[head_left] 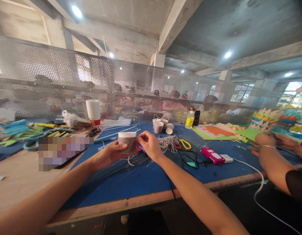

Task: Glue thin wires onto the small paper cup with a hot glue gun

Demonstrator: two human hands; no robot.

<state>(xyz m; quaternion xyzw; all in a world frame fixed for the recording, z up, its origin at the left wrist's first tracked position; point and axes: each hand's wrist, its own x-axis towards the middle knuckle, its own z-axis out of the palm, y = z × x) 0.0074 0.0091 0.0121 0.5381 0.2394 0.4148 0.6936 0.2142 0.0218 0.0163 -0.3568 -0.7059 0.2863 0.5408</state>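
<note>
My left hand (114,150) is closed around a small paper cup (127,143) with a white rim and a greyish wrapped side, held upright over the blue mat. Against the cup's right side, my right hand (149,145) has its thumb and fingers pinched together. Whatever sits between those fingertips is too small to make out. A pale loop of cord (130,161) hangs below the cup, above thin clear strands on the mat. Just right of my right hand lies a tangle of grey cord (168,143), beside yellow-handled scissors (185,144).
Several similar small cups (158,126) stand behind, one tipped over. A stack of white cups (92,111), a phone (67,151) and blue-handled scissors (30,145) are leftward. A glue bottle (190,118), pink device (213,155) and another person's arms (273,160) are rightward.
</note>
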